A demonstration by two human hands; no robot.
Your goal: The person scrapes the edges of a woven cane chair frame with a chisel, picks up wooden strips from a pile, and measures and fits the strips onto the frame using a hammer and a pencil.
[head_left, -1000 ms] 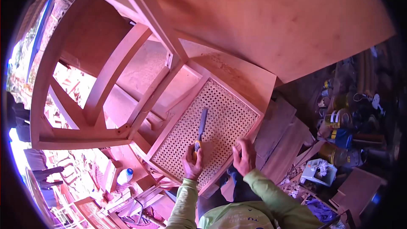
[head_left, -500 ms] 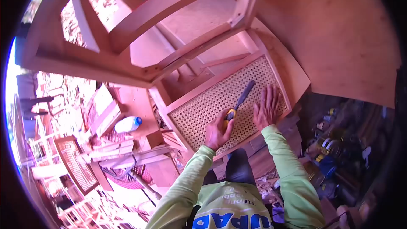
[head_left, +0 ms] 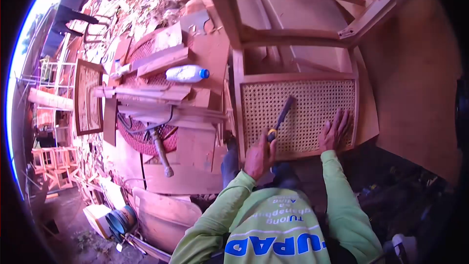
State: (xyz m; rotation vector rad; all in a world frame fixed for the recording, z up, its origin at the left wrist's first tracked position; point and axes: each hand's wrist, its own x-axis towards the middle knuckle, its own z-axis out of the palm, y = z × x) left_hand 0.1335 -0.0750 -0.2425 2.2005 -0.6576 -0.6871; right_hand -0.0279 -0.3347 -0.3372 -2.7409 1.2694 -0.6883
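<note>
My left hand (head_left: 260, 159) is wrapped round the yellow-and-black handle of a chisel (head_left: 282, 113). Its dark blade points away from me over the woven cane panel (head_left: 312, 99); whether the tip touches the weave I cannot tell. Fingers outstretched, my right hand (head_left: 335, 131) lies flat on the cane near the panel's right edge. A pale wooden frame (head_left: 299, 77) borders the cane and belongs to a chair (head_left: 298, 36), whose curved rails and posts rise beyond it.
On the left, a plastic bottle (head_left: 187, 73) with a blue cap stands among wood offcuts (head_left: 163, 62). A hammer-like tool (head_left: 160, 151) lies nearby. Buckets (head_left: 121, 220) sit at lower left. Wood shavings (head_left: 132, 5) cover the ground. A large plywood sheet (head_left: 420, 78) stands on the right.
My view has swung left, so the chair appears further right and more level. My left hand still grips the chisel, and my right hand stays flat on the cane.
</note>
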